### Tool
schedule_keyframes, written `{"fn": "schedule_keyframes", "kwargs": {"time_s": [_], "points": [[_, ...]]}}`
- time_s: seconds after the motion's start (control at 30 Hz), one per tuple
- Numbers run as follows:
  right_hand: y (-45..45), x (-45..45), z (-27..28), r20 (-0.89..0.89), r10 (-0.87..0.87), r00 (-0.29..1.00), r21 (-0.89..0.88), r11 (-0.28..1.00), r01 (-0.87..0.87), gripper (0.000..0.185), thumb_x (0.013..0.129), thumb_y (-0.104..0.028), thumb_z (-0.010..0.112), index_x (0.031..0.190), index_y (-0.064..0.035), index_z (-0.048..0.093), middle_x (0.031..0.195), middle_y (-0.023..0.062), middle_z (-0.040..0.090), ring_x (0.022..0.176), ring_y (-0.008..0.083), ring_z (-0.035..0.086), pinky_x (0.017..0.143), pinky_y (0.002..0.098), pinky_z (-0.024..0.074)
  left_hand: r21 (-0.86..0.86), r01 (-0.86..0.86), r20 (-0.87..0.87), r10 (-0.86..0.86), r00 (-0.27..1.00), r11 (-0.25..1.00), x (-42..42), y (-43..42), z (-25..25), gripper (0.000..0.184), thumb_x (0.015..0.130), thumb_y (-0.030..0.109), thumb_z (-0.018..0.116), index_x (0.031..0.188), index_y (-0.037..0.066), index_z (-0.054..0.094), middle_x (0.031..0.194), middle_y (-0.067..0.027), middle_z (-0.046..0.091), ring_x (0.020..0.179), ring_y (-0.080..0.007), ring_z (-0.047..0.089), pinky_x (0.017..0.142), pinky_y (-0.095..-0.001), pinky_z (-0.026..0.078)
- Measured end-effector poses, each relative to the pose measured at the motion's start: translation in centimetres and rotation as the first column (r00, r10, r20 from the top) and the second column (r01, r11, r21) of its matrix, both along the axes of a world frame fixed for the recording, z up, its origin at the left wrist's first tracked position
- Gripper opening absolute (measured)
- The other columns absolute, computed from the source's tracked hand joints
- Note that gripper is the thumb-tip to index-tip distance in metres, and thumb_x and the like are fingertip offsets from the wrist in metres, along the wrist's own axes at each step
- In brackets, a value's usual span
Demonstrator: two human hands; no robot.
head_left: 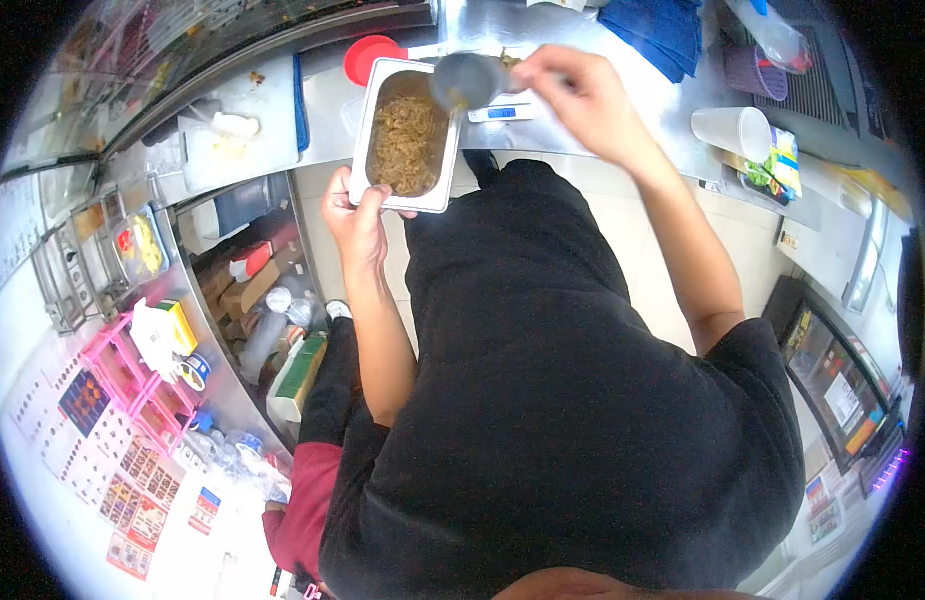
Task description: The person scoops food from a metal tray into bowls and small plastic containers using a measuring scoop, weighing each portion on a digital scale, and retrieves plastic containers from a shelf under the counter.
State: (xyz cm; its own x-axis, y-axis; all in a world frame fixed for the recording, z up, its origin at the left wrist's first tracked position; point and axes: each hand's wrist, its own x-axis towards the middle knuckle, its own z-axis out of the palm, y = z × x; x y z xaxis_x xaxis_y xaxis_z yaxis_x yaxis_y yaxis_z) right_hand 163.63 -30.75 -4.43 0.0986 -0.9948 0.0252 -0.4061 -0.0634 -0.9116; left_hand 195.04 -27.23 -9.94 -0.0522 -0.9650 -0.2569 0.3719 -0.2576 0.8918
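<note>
My left hand (358,218) grips the lower left corner of a white-rimmed metal food pan (447,165), thumb over the edge. The pan is tilted toward me, with brown shredded food (407,145) inside. My right hand (578,98) is closed on the handle of a dark round ladle (465,82), smeared by motion. Its bowl hangs at the pan's upper right edge. Just right of the pan, a digital scale (501,113) with a lit blue display sits at the counter's front edge. Some shredded food (509,60) shows behind the ladle, its container mostly hidden.
On the steel counter lie a red round item (374,60), a white cutting board (242,140) with food scraps, and blue cloths (657,35). A white cup (732,133) lies on its side at right. Another person's red sleeve (307,500) shows at lower left.
</note>
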Motion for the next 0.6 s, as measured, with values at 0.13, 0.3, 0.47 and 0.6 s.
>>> {"fn": "schedule_keyframes", "kwargs": {"time_s": [0.13, 0.3, 0.47, 0.6], "points": [[-1.0, 6.2, 0.9, -0.520, 0.198, 0.831, -0.056, 0.963, -0.264, 0.014, 0.093, -0.013, 0.063, 0.094, -0.0005, 0.069, 0.085, 0.0133, 0.074, 0.077, 0.0335, 0.073, 0.069, 0.0419, 0.0578, 0.035, 0.052, 0.091, -0.055, 0.994, 0.998, -0.5, -0.1, 2.4, 0.021, 0.083, -0.009, 0.060, 0.076, 0.006, 0.048, 0.074, -0.0077, 0.062, 0.053, -0.0180, 0.064, 0.043, -0.0342, 0.059], [-0.7, 9.8, -0.8, -0.678, 0.259, 0.688, -0.092, 0.898, -0.429, 0.010, 0.085, -0.008, 0.061, 0.088, 0.0007, 0.064, 0.078, 0.0179, 0.071, 0.074, 0.0398, 0.072, 0.063, 0.0460, 0.0573, 0.044, 0.046, 0.090, -0.050, 0.995, 0.998, 0.0, 0.3, 3.1, 0.024, 0.083, -0.011, 0.060, 0.074, 0.007, 0.045, 0.072, -0.0070, 0.060, 0.053, -0.0176, 0.064, 0.042, -0.0339, 0.059], [-1.8, 12.0, -3.0, -0.445, 0.247, 0.861, 0.026, 0.964, -0.264, 0.015, 0.089, -0.009, 0.060, 0.088, 0.0043, 0.067, 0.080, 0.0215, 0.072, 0.070, 0.0369, 0.070, 0.063, 0.0455, 0.0553, 0.015, -0.024, 0.069, 0.023, 0.997, 1.000, -2.1, 1.6, 2.0, 0.022, 0.083, -0.012, 0.060, 0.075, 0.004, 0.047, 0.075, -0.0089, 0.062, 0.055, -0.0177, 0.064, 0.046, -0.0362, 0.062], [-2.5, 11.4, -5.3, -0.061, 0.106, 0.992, 0.241, 0.967, -0.089, 0.022, 0.093, -0.015, 0.064, 0.088, 0.0054, 0.071, 0.072, 0.0137, 0.070, 0.062, 0.0246, 0.064, 0.060, 0.0391, 0.0514, -0.057, -0.041, 0.141, 0.048, 0.989, 0.998, -2.1, 2.7, 1.5, 0.016, 0.082, -0.009, 0.063, 0.080, 0.002, 0.052, 0.075, -0.0078, 0.061, 0.059, -0.0173, 0.063, 0.050, -0.0405, 0.064]]}}
